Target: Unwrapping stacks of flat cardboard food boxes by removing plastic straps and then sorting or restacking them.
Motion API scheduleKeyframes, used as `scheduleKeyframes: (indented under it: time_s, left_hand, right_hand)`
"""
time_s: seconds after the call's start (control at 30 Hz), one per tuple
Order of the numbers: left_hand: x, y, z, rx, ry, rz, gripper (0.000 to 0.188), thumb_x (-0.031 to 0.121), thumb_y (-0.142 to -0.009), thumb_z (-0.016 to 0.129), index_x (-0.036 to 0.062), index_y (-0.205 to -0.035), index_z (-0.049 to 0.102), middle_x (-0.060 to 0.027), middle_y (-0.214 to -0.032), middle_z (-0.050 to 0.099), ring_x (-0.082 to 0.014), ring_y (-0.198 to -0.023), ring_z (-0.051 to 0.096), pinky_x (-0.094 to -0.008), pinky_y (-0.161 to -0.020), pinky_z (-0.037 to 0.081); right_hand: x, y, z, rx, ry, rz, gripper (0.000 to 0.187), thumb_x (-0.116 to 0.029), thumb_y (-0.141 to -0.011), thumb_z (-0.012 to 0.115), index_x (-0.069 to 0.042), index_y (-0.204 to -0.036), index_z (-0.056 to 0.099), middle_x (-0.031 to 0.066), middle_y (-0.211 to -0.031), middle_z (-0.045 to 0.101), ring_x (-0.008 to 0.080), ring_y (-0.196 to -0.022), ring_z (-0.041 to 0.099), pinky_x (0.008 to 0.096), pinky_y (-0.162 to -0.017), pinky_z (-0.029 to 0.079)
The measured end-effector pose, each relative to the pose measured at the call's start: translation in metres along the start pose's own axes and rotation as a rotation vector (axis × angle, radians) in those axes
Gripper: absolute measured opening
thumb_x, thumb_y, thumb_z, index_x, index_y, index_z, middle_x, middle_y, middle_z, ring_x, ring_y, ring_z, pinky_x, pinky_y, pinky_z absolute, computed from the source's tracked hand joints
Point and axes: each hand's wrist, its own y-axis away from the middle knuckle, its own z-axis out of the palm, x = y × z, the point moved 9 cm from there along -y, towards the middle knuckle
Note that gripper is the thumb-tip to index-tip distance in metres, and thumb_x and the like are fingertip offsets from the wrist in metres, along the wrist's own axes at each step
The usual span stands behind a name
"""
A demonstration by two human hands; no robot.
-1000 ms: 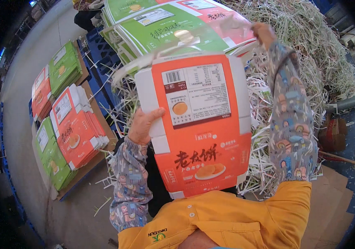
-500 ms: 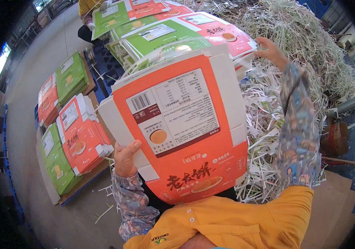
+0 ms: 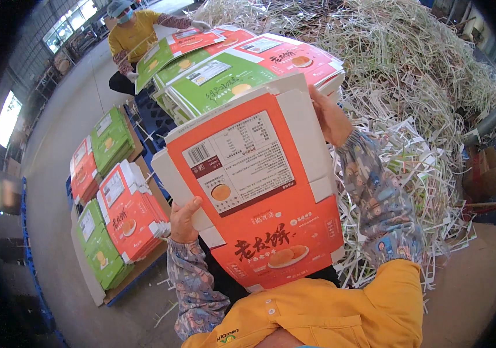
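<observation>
A flat red printed carton blank with white side flaps leans against my body, its edges suggesting a thin stack of several. Its left edge is in the grip of my left hand, thumb on the front face and the other fingers hidden behind. At the upper right edge, my right hand holds the blank's white flap, with some fingers out of sight. Just beyond it lies a large pile of green blanks and red blanks.
To the left, stacks of green blanks and red blanks sit on a blue pallet. A co-worker in yellow reaches over the far end of the pile. A big heap of shredded paper strips fills the right side.
My right hand has come down and inward from the air at the right to the blank's upper right edge. The co-worker has come more fully into view as the view shifted.
</observation>
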Motion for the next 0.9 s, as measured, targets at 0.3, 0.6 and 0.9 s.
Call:
scheduleKeyframes:
  time_s: [0.3,0.6,0.9]
  left_hand:
    - [0.003,-0.003,0.011,-0.057,-0.056,-0.009,0.044,0.003,-0.074,0.062,-0.0007,-0.115,0.045,-0.0107,-0.107,0.056,-0.0213,-0.095,0.055,-0.0332,-0.081,0.046]
    - [0.013,0.003,0.028,-0.011,-0.148,-0.004,0.043,0.002,-0.073,0.062,-0.0017,-0.112,0.047,-0.0110,-0.105,0.056,-0.0204,-0.093,0.056,-0.0311,-0.079,0.046]
    - [0.013,0.001,0.029,-0.046,-0.123,0.004,0.041,0.002,-0.074,0.061,-0.0026,-0.112,0.047,-0.0115,-0.104,0.057,-0.0202,-0.091,0.057,-0.0296,-0.078,0.046]
  right_hand:
    - [-0.032,-0.023,-0.019,0.138,0.305,-0.188,0.027,-0.027,-0.085,0.052,-0.002,-0.097,0.054,0.0038,-0.083,0.059,0.0117,-0.073,0.057,0.0248,-0.063,0.047]
    - [-0.044,-0.031,-0.037,0.550,1.075,-0.430,0.026,-0.025,-0.085,0.052,0.000,-0.079,0.056,0.0033,-0.067,0.054,0.0094,-0.062,0.049,0.0233,-0.056,0.039]
    - [-0.048,-0.023,-0.016,0.130,0.781,-0.237,0.027,-0.029,-0.083,0.055,-0.002,-0.084,0.057,-0.0014,-0.069,0.054,0.0039,-0.061,0.048,0.0203,-0.051,0.038]
